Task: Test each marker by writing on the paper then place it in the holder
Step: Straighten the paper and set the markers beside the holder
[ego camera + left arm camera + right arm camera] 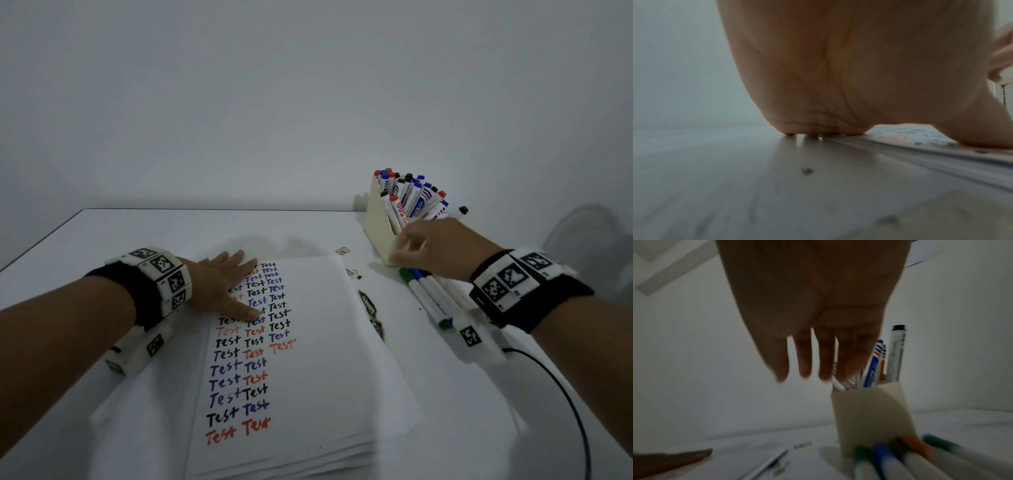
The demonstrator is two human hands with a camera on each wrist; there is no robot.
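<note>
Judging by their look, the loose markers (430, 298) lying in a row on the bench (102, 233) just in front of the holder (378, 229) are light, stiff plastic tubes, smooth and round enough to roll or slip if nudged. The sensible place to take one is across the barrel, near its middle, with thumb against fingertips; the capped ends are narrower and give less purchase. In the right wrist view they show green (860, 456), blue (882, 452) and orange (913, 442) caps pointing toward the holder's base.

The right hand (435, 248) hangs above these markers, beside the holder's near corner, empty; the right wrist view shows its fingers (804, 356) straight, slightly spread and pointing down, gripping nothing. It looks to be between markers, most likely about to go down for the next loose one.

The left hand (226, 284) lies flat on the upper left part of the paper (318, 394), fingers extended and pressing the sheet so it will not slide. The paper is thin, on a stack, and already carries columns of "Test" in black, blue and red. The holder is crowded with upright markers (411, 195), so room for more is tight.
</note>
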